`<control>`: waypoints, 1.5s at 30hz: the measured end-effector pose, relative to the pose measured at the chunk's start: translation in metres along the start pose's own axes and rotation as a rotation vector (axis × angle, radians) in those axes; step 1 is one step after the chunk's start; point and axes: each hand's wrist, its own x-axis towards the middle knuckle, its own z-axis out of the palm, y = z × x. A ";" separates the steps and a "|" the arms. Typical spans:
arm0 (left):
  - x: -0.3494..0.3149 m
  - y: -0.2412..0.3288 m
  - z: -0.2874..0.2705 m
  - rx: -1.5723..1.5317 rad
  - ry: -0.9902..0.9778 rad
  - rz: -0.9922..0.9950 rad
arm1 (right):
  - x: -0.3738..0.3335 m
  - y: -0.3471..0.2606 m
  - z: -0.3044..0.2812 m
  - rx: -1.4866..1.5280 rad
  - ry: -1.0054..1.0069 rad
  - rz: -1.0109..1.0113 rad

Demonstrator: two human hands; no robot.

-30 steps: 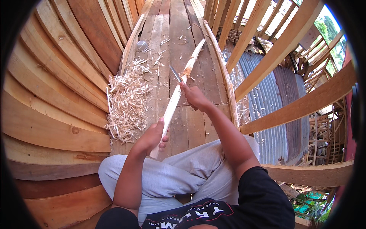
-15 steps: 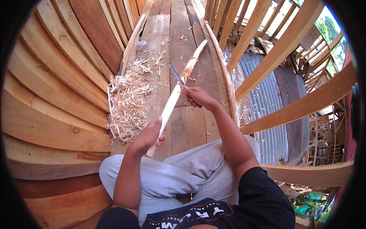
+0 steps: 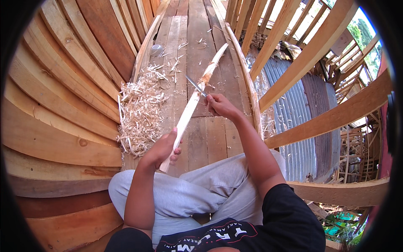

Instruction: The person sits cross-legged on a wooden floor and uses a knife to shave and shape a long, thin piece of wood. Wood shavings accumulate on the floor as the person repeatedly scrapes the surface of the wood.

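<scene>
A long, pale strip of wood [image 3: 187, 116] slants from near my lap up and away to the right, its far part tapering to a point. Bark-brown patches show partway along it. My left hand [image 3: 166, 148] is closed around its near end. In my right hand [image 3: 221, 106] is a knife, gripped by a handle that my fingers mostly hide. The knife's blade [image 3: 194, 83] lies across the strip just below the brown patch and points up to the left.
A heap of wood shavings [image 3: 142, 111] lies left on the plank floor [image 3: 201, 138]. Beyond it sits a small clear container [image 3: 156, 50]. Upright boards [image 3: 63, 122] line the left; slanting wooden bars [image 3: 331, 122] stand right, before corrugated metal sheets [image 3: 294, 126].
The knife blade has tilted flatter over the strip, and my right hand has turned and shifted slightly to the right. My left hand keeps its hold.
</scene>
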 end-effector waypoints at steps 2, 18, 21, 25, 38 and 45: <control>0.001 0.001 -0.001 -0.006 -0.022 0.002 | 0.002 0.007 -0.008 -0.184 0.151 0.051; 0.004 -0.003 -0.010 -0.015 0.008 -0.022 | -0.008 -0.008 0.035 -0.829 0.565 -0.010; -0.001 0.003 -0.007 0.020 0.025 -0.010 | -0.013 -0.018 0.036 -0.755 0.565 -0.144; 0.000 0.000 -0.003 0.044 0.039 -0.001 | -0.012 -0.022 0.033 -0.608 0.510 -0.256; 0.003 -0.006 0.005 0.119 0.095 0.032 | -0.014 -0.032 0.046 -0.792 0.530 -0.127; 0.002 -0.004 0.008 0.123 0.078 0.034 | 0.003 -0.019 0.034 -0.515 0.357 -0.047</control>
